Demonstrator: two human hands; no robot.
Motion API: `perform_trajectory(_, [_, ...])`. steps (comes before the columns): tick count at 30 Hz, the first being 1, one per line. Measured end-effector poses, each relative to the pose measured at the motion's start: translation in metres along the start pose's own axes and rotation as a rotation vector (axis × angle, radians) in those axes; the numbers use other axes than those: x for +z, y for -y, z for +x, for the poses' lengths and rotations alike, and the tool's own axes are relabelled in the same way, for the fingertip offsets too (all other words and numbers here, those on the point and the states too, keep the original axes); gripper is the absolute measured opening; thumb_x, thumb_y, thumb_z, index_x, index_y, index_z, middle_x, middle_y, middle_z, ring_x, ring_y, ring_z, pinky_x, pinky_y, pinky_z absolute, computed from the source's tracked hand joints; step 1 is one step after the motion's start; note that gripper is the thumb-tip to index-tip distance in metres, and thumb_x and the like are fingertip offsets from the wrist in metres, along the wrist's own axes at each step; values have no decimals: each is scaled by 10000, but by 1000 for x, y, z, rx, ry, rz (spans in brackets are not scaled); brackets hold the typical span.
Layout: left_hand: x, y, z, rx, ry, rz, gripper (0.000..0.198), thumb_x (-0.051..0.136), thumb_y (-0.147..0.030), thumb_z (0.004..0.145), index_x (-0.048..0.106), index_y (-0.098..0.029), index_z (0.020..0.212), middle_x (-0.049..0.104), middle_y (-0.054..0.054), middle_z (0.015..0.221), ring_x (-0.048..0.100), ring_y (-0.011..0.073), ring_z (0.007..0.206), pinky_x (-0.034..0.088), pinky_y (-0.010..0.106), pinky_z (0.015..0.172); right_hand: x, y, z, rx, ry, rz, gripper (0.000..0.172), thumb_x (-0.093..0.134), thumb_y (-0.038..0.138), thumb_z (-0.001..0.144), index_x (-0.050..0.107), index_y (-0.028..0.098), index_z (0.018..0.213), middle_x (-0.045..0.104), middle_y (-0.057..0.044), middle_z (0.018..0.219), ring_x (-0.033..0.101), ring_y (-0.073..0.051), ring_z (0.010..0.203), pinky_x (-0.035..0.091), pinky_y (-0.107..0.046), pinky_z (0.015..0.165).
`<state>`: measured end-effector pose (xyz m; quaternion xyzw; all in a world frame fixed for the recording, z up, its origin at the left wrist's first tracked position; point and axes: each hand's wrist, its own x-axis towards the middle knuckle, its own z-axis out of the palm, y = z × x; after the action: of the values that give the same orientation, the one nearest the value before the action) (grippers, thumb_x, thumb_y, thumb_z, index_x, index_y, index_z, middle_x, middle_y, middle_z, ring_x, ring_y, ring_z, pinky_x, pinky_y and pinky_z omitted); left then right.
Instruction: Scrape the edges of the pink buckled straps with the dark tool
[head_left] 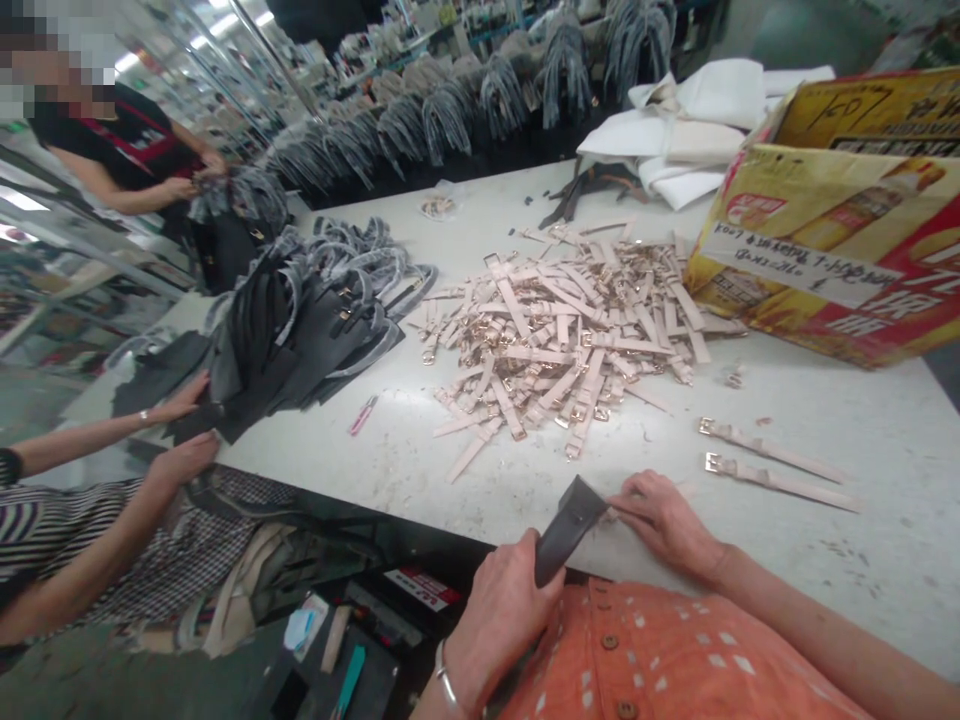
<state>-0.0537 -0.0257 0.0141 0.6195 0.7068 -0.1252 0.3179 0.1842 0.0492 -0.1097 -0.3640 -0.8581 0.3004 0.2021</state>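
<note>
My left hand point(506, 605), with a bangle at the wrist, is wrapped round a dark grey rectangular piece point(571, 525) at the table's front edge. Just right of that piece's upper end is my right hand point(664, 520), its fingers pressed together low over the table; whatever they pinch is too small to make out. Beyond both hands lies a big heap of pale pink straps with gold buckles point(555, 350). Two similar buckled straps point(780, 470) lie side by side to the right of my right hand.
A yellow and red carton point(832, 230) stands at the right, beside white folded material point(690, 130). Dark pieces point(300, 330) are heaped at the left, where a person's hands point(184, 440) work. A pink cutter point(363, 415) lies between. Another person point(127, 140) stands behind.
</note>
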Motion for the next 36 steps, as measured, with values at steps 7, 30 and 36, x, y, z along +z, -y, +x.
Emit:
perform_trajectory(7, [0,-29,7,49,-9,91,314,377,-439,860,560,-213,979,667,68,868,635,231,831,432,299,703,-3,-3,-1,81,13,180,467,470,254,902,411,256,1365,598,-76,944,521,-231,888,426,-400,806])
perform_trajectory(30, [-26,-46,9,34,198,249,301,405,-281,802,585,-149,1004,664,130,948,629,288,925,483,394,780,-15,-12,-5,32,24,302,759,425,41,642,374,191,1384,574,-96,1022,514,-239,972,464,-433,878])
perform_trajectory(36, [-13,-55,8,-13,221,-60,319,559,-365,802,596,-178,1058,619,161,1073,559,326,1062,459,466,873,-4,5,-9,196,-214,222,640,529,293,746,381,510,1329,632,-45,1016,598,-294,981,529,-497,810])
